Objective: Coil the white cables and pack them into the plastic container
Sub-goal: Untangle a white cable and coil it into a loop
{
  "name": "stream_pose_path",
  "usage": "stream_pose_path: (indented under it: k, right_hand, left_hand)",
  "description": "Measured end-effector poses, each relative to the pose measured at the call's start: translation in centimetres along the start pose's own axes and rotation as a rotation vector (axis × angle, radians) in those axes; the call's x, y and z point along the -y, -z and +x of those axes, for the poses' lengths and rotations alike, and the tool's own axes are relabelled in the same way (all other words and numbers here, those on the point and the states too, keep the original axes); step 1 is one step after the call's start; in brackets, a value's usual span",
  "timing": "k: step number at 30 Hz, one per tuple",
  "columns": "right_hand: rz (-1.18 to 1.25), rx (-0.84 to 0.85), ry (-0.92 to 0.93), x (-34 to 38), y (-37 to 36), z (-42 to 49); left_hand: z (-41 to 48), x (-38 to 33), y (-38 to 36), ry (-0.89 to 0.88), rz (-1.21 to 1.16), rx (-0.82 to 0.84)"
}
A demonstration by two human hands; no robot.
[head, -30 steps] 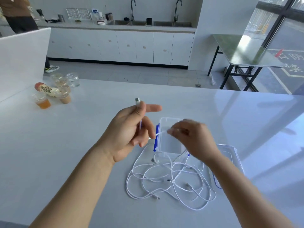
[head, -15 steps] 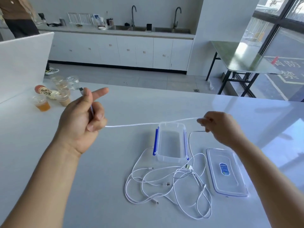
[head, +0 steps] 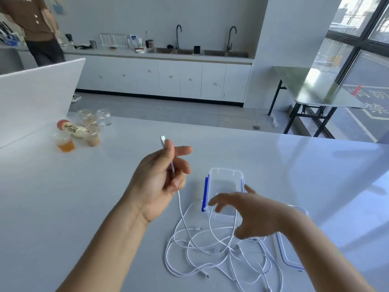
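Note:
Several white cables (head: 212, 247) lie tangled on the white table in front of a clear plastic container (head: 226, 178) with blue clips, which stands open. Its lid (head: 291, 260) lies flat to the right, partly hidden by my right forearm. My left hand (head: 162, 178) is raised left of the container and pinches one white cable near its USB plug (head: 162, 140), which sticks up above the thumb; the cable hangs down from the hand into the tangle. My right hand (head: 246, 213) hovers over the container's near end with fingers spread, holding nothing.
Several plastic cups with drinks (head: 66, 143) and a lying bottle (head: 71, 128) sit at the table's far left. A white panel (head: 37, 89) stands beyond them. A person (head: 35, 24) stands at the back left by the kitchen counter. A folding table (head: 311, 87) is at the far right.
My hands have come back together from a wide stretch. The right hand has let go of the cable and dropped over the container; the left hand moved right, still pinching the plug end.

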State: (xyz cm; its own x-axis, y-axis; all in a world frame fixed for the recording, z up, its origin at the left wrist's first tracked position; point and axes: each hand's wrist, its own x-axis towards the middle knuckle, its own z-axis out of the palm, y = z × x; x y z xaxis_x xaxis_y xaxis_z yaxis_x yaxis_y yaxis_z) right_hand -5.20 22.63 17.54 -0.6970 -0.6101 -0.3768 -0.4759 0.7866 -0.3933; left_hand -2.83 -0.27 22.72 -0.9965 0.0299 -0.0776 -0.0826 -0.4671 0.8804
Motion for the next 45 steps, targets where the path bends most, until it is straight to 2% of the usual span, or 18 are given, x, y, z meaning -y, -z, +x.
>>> stream_pose_path:
  k: [5,7,10,13,16,19,22,24,26,29,33,36,38,41,43,45]
  right_hand:
    - [0.931,0.02,0.32,4.8,-3.3,0.9]
    - [1.035,-0.129,0.362,5.5,-4.6,1.5]
    - [1.0,-0.338,0.299,4.9,-6.6,2.2]
    - [0.799,-0.304,0.22,2.8,-7.4,2.7]
    - [0.496,-0.268,0.031,0.4,-5.5,3.0]
    - [0.445,-0.405,-0.112,-0.2,-0.9,2.7]
    - [0.313,-0.562,-0.177,2.1,3.0,1.7]
    - [0.212,-0.648,-0.224,4.2,3.5,0.8]
    - [0.251,-0.733,-0.229,5.4,2.8,-0.3]
    - [0.498,-0.768,-0.108,6.6,0.9,-1.7]
    - [0.419,-0.827,0.028,8.0,-4.3,-1.9]
    - [0.458,-0.733,0.023,6.4,-6.6,-2.2]
    - [0.495,-0.546,-0.039,4.6,-6.8,-2.2]
    - [0.649,-0.228,-0.104,1.1,-5.9,-1.6]
    - [0.579,-0.181,-0.143,-0.5,-4.0,-1.0]
    - [0.523,-0.266,-0.149,-0.7,-1.2,-0.8]
  left_hand:
    - [-0.3,2.3,-1.7,0.076,0.016,0.023]
    - [-0.2,2.6,-1.9,0.089,0.042,0.02]
    - [-0.3,2.7,-1.7,0.108,0.024,0.044]
    - [-0.8,2.7,-1.5,0.138,0.022,0.098]
    - [-1.1,2.5,-1.0,0.177,0.23,0.167]
    - [-1.1,2.9,-0.6,0.266,0.561,0.246]
    - [-1.0,4.2,-1.1,0.304,0.661,0.24]
    - [-0.8,4.9,-1.5,0.246,0.622,0.182]
    - [-0.6,5.5,-1.8,0.179,0.523,0.145]
    - [-0.7,5.9,-2.0,0.145,0.257,0.05]
    - [-1.1,5.5,-2.6,0.229,-0.1,0.04]
    - [-1.3,4.4,-2.4,0.213,-0.227,0.09]
    - [-1.5,3.8,-2.0,0.207,-0.266,0.116]
    - [-2.1,3.5,-2.0,0.259,-0.169,0.172]
    - [-2.6,3.9,-2.1,0.311,-0.031,0.231]
    - [-3.1,4.6,-2.1,0.359,0.118,0.283]
